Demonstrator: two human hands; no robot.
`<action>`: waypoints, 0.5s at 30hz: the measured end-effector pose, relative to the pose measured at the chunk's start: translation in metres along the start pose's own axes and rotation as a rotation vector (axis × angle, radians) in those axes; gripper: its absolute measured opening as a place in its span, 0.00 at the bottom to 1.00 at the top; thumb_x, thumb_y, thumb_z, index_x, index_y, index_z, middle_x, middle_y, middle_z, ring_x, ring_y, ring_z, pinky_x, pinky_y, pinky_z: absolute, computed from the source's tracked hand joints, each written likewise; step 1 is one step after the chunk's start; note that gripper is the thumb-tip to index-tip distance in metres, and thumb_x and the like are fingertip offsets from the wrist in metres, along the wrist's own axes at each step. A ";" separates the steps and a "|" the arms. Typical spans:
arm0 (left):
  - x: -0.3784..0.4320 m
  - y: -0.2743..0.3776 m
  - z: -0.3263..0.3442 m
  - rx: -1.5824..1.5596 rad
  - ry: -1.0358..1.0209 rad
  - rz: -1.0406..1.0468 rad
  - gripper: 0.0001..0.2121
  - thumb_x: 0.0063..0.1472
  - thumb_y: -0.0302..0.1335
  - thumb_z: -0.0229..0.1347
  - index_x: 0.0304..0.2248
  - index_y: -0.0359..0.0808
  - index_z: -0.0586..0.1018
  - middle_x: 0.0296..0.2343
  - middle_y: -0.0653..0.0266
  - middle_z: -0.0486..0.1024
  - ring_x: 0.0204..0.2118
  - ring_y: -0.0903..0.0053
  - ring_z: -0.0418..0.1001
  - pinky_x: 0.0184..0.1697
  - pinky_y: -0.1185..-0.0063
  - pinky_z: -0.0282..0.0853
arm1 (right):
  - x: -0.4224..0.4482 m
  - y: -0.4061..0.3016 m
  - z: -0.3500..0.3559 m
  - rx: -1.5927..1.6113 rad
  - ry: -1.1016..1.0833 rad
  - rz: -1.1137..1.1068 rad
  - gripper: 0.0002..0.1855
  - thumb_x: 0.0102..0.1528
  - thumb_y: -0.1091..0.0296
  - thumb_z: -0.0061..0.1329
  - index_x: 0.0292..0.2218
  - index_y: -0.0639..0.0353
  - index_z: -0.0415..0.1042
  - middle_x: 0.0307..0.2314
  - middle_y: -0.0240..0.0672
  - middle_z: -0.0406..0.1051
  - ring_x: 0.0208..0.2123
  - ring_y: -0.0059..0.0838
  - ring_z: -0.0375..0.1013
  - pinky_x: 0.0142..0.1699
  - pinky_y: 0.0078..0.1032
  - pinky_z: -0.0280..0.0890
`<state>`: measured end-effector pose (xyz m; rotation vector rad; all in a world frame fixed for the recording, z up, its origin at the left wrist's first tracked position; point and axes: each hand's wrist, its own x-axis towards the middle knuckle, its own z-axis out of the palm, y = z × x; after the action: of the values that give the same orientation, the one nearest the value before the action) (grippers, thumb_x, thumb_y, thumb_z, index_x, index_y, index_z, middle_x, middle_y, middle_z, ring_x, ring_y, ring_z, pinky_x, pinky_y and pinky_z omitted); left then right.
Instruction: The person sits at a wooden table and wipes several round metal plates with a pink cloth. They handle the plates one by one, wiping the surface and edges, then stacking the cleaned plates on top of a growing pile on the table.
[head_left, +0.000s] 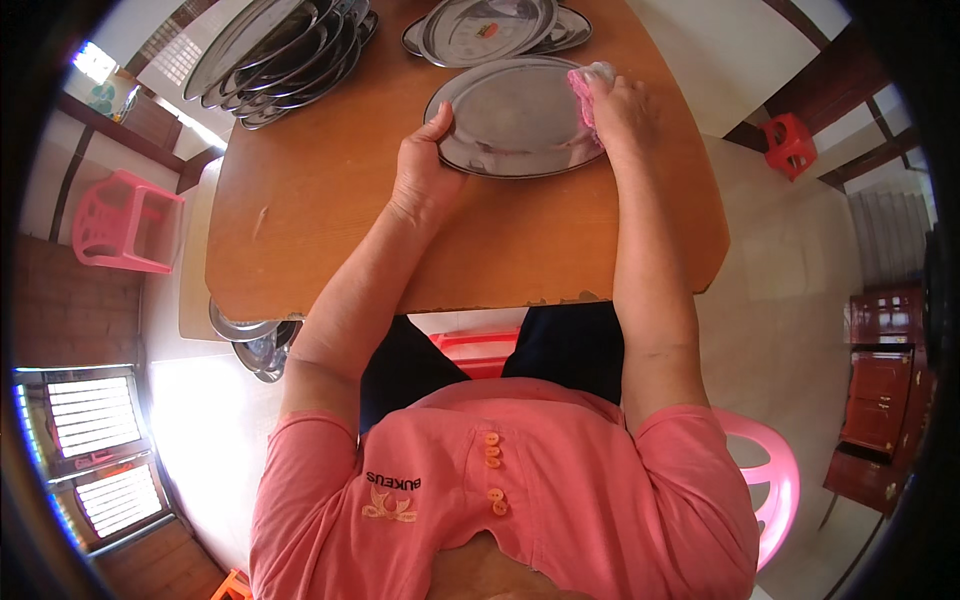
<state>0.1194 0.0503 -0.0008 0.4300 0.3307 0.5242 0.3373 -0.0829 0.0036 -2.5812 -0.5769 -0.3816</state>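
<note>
An oval stainless-steel platter (514, 112) is held just over the wooden table (517, 255), slightly tilted. My left hand (431, 161) grips its left edge, thumb on top and the fingers hidden beneath. At the platter's right rim, my right hand (619, 109) holds a bunched pink and white cloth (583, 97) against the metal. Beyond the platter lie more oval metal platters (487, 30), the top one bearing a red sticker. A leaning stack of similar metal platters (285, 67) stands at the table's far left.
The table's near edge is chipped. Below its left corner sit several metal dishes (259, 345). A pink plastic chair (131, 221) stands at the left, another pink chair (772, 480) is close at the lower right, and a red stool (789, 146) is farther off at the right.
</note>
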 end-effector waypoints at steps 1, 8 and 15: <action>-0.001 0.000 0.000 0.009 -0.006 -0.007 0.20 0.67 0.34 0.49 0.53 0.28 0.67 0.51 0.53 0.70 0.54 0.62 0.66 0.61 0.66 0.57 | -0.003 -0.002 -0.001 -0.034 0.022 -0.035 0.33 0.58 0.36 0.37 0.47 0.56 0.73 0.45 0.44 0.71 0.52 0.46 0.66 0.54 0.48 0.59; -0.001 -0.001 0.005 0.068 0.024 -0.031 0.20 0.67 0.34 0.48 0.51 0.27 0.69 0.50 0.52 0.70 0.53 0.61 0.68 0.60 0.64 0.60 | -0.011 -0.018 0.002 0.553 -0.092 -0.200 0.26 0.59 0.41 0.41 0.45 0.52 0.74 0.42 0.42 0.74 0.44 0.45 0.72 0.50 0.37 0.65; 0.001 0.003 0.000 0.111 0.056 -0.029 0.17 0.66 0.31 0.48 0.50 0.27 0.70 0.48 0.52 0.73 0.51 0.61 0.70 0.59 0.65 0.61 | -0.009 -0.015 -0.005 0.554 0.013 -0.334 0.11 0.53 0.60 0.53 0.37 0.52 0.76 0.35 0.33 0.75 0.38 0.35 0.75 0.43 0.31 0.67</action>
<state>0.1188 0.0529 0.0009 0.5175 0.4210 0.4915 0.3216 -0.0765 0.0096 -1.9538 -0.9612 -0.2930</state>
